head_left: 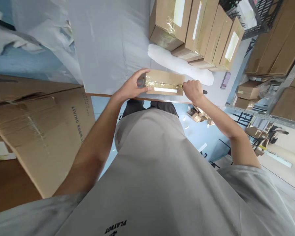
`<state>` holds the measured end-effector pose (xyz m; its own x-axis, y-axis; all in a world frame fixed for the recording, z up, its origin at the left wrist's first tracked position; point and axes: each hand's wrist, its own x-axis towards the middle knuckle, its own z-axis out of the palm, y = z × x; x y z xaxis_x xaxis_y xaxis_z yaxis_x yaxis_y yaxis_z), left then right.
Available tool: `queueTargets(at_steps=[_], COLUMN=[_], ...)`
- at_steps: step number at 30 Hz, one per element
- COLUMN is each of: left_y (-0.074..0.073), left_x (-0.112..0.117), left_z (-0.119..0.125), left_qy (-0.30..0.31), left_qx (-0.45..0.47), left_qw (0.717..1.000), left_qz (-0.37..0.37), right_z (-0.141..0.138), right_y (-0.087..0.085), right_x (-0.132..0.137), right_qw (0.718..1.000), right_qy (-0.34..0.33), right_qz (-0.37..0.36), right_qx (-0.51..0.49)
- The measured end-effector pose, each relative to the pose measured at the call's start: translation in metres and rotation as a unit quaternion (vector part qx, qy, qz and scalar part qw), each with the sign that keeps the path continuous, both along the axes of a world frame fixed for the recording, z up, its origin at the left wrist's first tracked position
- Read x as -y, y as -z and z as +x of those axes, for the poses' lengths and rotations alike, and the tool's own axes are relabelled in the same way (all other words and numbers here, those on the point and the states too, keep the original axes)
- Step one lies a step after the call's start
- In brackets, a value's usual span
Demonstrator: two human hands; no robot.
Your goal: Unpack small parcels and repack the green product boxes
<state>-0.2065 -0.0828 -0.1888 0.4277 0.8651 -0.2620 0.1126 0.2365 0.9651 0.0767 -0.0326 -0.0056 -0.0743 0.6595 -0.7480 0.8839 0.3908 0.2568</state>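
Note:
A small cardboard box (166, 77) lies near the front edge of the grey-covered table, with shiny tape and a white label along it. My left hand (135, 84) grips its left end, thumb on the near side and fingers on the far side. At the right end, my right hand (193, 90) is closed around a box cutter (205, 92); its dark rear end sticks out behind the fist. The cutter's tip meets the taped seam, where a dark line runs along the tape. The blade itself is too small to make out.
Beyond the box lies a white foam-like roll (179, 64), with several taped cartons (172, 19) behind it. A black crate (265, 19) stands at the far right. At left is a large carton (56, 131). Cardboard scraps (198, 114) lie on the blue floor.

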Motion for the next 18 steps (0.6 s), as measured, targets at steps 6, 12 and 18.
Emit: queueTargets(at_steps=[6, 12, 18], left_y=[-0.009, -0.014, -0.01], left_x=[0.001, 0.005, 0.008], left_z=[-0.002, 0.001, 0.012], left_qy=[0.017, 0.012, -0.049], left_qx=[-0.013, -0.053, -0.047], left_qw=[1.0, 0.998, 0.996], left_qz=[-0.016, -0.043, -0.063], right_z=[0.016, 0.042, 0.08], right_y=[0.0, 0.003, 0.006], right_x=[0.004, -0.002, -0.007], right_qw=[1.0, 0.999, 0.997], right_qy=[0.006, -0.018, -0.017], right_qz=[-0.016, -0.029, -0.03], right_qx=[0.021, -0.01, -0.065])
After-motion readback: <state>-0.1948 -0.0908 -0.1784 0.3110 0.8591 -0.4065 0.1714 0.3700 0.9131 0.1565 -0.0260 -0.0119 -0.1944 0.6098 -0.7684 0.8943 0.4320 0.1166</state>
